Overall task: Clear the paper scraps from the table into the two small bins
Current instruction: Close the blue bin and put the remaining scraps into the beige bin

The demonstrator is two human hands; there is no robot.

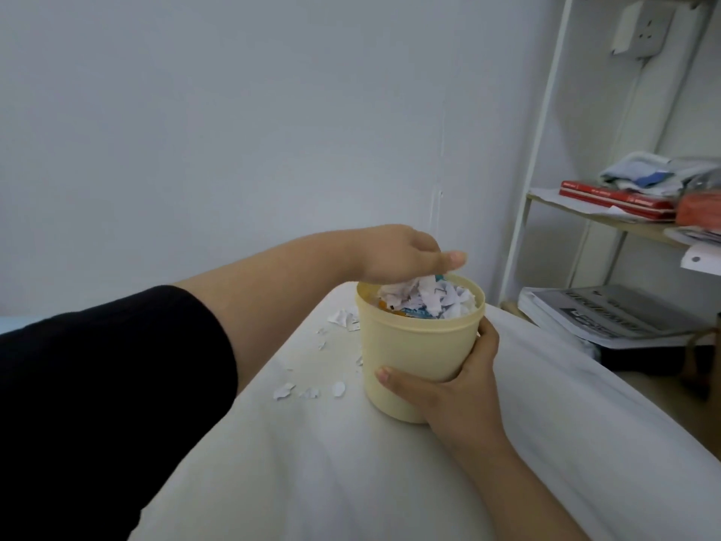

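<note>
Right hand: the fingers curl round the right side of the bin and the thumb lies across its near wall, low down. This is a closed grip on the bin.

Left hand: the thumb points straight out above the bin's rim. The other fingers turn down onto the heap and are hidden behind the palm, so it cannot be told whether they pinch paper or only press it.

The pale yellow bin stands upright on the white-covered counter, towards its far end. It is filled to the rim with crumpled paper scraps (mostly white, some blue and orange).

Loose scraps lie on the counter left of the bin, and more lie nearer its base.

The widest stretch of cloth lies on the near side of the bin. The counter's right edge runs close past the right hand. Beyond that edge stands a shelf unit holding a stack of booklets.
</note>
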